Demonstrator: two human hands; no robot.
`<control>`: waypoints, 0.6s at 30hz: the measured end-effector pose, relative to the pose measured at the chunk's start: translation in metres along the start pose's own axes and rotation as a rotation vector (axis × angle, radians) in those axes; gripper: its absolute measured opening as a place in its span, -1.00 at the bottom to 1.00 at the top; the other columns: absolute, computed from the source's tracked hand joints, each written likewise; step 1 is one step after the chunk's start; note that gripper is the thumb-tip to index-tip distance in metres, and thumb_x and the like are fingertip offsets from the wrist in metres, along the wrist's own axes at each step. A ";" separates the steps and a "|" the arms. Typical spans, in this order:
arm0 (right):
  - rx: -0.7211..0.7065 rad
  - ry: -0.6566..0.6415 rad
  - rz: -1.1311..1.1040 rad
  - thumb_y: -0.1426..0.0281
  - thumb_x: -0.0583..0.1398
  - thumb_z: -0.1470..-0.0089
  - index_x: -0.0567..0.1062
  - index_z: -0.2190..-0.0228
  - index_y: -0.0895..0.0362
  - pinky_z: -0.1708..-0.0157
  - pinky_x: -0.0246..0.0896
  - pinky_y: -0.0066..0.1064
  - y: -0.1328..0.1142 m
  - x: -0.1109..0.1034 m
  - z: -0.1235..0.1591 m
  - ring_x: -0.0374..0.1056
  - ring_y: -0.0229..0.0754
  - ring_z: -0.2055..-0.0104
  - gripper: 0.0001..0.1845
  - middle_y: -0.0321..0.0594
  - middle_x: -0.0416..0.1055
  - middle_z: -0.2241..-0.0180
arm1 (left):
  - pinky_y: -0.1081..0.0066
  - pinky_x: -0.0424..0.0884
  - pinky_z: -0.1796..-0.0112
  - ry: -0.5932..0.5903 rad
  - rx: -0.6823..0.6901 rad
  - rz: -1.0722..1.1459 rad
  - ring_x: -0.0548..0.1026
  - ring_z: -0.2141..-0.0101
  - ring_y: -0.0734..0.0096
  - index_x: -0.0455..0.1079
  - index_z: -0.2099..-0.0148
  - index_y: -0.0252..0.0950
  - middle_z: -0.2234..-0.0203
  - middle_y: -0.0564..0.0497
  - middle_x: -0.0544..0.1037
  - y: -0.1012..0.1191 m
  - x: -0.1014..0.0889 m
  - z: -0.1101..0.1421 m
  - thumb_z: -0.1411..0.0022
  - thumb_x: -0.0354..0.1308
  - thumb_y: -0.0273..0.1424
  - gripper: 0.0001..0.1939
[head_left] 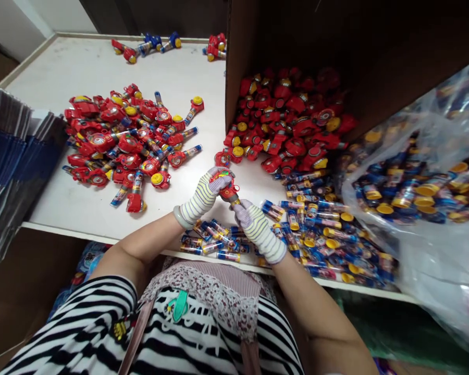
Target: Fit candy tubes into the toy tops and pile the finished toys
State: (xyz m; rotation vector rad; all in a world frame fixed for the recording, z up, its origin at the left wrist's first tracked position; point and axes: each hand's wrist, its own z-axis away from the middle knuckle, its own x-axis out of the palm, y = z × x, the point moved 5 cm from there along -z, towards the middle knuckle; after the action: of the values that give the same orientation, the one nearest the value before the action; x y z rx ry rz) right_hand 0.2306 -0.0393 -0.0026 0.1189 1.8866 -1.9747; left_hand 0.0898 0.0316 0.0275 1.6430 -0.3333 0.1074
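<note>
Left hand: your striped-gloved left hand (205,199) grips a red toy head (230,192), thumb and fingers closed around its upper part
Right hand: your right hand (254,221) is closed at the lower end of that head, around a short tube (235,202) – mostly hidden by your fingers, so you cannot tell how far it is seated
Tubes in front: loose tubes (213,245) lie on the white bench (187,182) below your hands, and more spread out to your right
Box: a cardboard box (355,41) stands open beyond your right hand, with red heads (293,104) heaped inside and spilling from its mouth
Bag: a clear plastic bag (426,245) of yellow-ended tubes sits at the far right
Pile: red toys with tubes (128,140) lie heaped to your left – well apart from the box
Back edge: a few red and blue toys (150,46) lie there
</note>
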 end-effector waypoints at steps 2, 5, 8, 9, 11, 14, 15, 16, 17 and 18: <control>0.110 -0.183 -0.370 -0.19 -0.12 -0.21 0.46 0.30 0.12 0.62 0.01 -0.44 0.007 0.015 0.004 0.01 -0.30 0.67 -0.30 -0.40 0.14 0.66 | 0.39 0.48 0.24 -0.064 0.028 0.006 0.52 0.31 0.37 0.42 0.14 -0.30 0.28 -0.04 0.55 0.004 0.000 0.003 -0.11 0.32 -0.18 -0.64; 0.191 -0.244 -0.516 -0.25 -0.15 -0.17 0.47 0.30 0.14 0.65 -0.06 -0.47 0.010 0.023 0.003 -0.07 -0.32 0.68 -0.23 -0.44 0.06 0.66 | 0.37 0.49 0.22 -0.098 0.057 -0.064 0.53 0.27 0.33 0.42 0.10 -0.29 0.24 -0.06 0.56 0.003 -0.004 0.004 -0.09 0.35 -0.17 -0.60; 0.142 0.051 -0.177 -0.20 0.14 -0.04 0.46 0.26 0.11 0.51 0.08 -0.43 0.008 0.005 -0.003 0.18 -0.24 0.50 -0.38 -0.27 0.31 0.49 | 0.37 0.49 0.24 0.069 0.075 -0.143 0.52 0.32 0.36 0.42 0.16 -0.29 0.29 -0.04 0.56 -0.001 -0.015 0.004 -0.11 0.34 -0.20 -0.66; 0.125 0.117 -0.072 -0.17 0.22 0.03 0.45 0.28 0.10 0.47 0.09 -0.42 0.005 0.000 -0.003 0.20 -0.22 0.45 -0.41 -0.25 0.33 0.45 | 0.37 0.49 0.24 0.118 0.075 -0.144 0.52 0.33 0.37 0.42 0.17 -0.30 0.30 -0.03 0.55 -0.002 -0.018 0.005 -0.12 0.33 -0.21 -0.68; 0.125 0.091 -0.044 -0.15 0.24 0.05 0.41 0.34 0.08 0.47 0.06 -0.42 0.003 0.004 0.000 0.16 -0.23 0.47 -0.45 -0.29 0.30 0.49 | 0.38 0.49 0.27 0.130 0.065 -0.095 0.51 0.36 0.39 0.42 0.18 -0.31 0.33 -0.02 0.55 -0.004 -0.017 0.008 -0.12 0.31 -0.21 -0.69; 0.190 -0.210 -0.404 -0.18 0.05 -0.12 0.35 0.38 0.07 0.60 -0.07 -0.46 -0.001 0.034 0.011 -0.03 -0.31 0.63 -0.45 -0.44 0.11 0.65 | 0.40 0.49 0.35 0.031 0.046 0.023 0.52 0.40 0.37 0.42 0.19 -0.31 0.39 -0.02 0.54 -0.004 -0.012 0.014 -0.06 0.32 -0.12 -0.61; 0.210 -0.296 -0.525 -0.19 0.00 -0.16 0.35 0.38 0.07 0.64 -0.12 -0.47 -0.004 0.045 0.014 -0.10 -0.33 0.67 -0.43 -0.49 0.04 0.68 | 0.40 0.49 0.37 -0.002 0.035 0.042 0.52 0.41 0.36 0.41 0.20 -0.31 0.40 -0.03 0.54 -0.001 -0.012 0.016 -0.03 0.32 -0.08 -0.57; 0.221 -0.350 -0.600 -0.18 -0.05 -0.18 0.35 0.37 0.07 0.67 -0.15 -0.48 -0.007 0.052 0.015 -0.14 -0.34 0.70 -0.42 -0.51 -0.01 0.70 | 0.40 0.49 0.38 -0.030 0.016 0.035 0.52 0.41 0.35 0.41 0.20 -0.31 0.40 -0.04 0.55 0.002 -0.013 0.016 0.01 0.32 -0.05 -0.53; 0.210 -0.375 -0.616 -0.17 -0.07 -0.20 0.37 0.34 0.08 0.68 -0.12 -0.48 -0.011 0.056 0.014 -0.13 -0.34 0.71 -0.41 -0.51 0.01 0.70 | 0.41 0.49 0.38 -0.040 -0.009 -0.008 0.53 0.40 0.35 0.41 0.21 -0.30 0.39 -0.05 0.55 0.007 -0.018 0.014 0.04 0.33 -0.02 -0.51; 0.175 -0.381 -0.578 -0.15 -0.06 -0.22 0.41 0.29 0.09 0.66 -0.02 -0.48 -0.014 0.055 0.010 -0.03 -0.32 0.69 -0.42 -0.47 0.11 0.68 | 0.42 0.50 0.37 -0.028 -0.036 -0.078 0.53 0.37 0.34 0.41 0.21 -0.30 0.37 -0.05 0.55 0.014 -0.027 0.009 0.06 0.34 0.00 -0.48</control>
State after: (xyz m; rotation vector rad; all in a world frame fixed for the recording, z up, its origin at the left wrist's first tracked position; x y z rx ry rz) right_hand 0.1773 -0.0612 -0.0069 -0.7805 1.6054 -2.3070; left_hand 0.0592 0.0255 0.0325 1.6213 -0.2902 0.0197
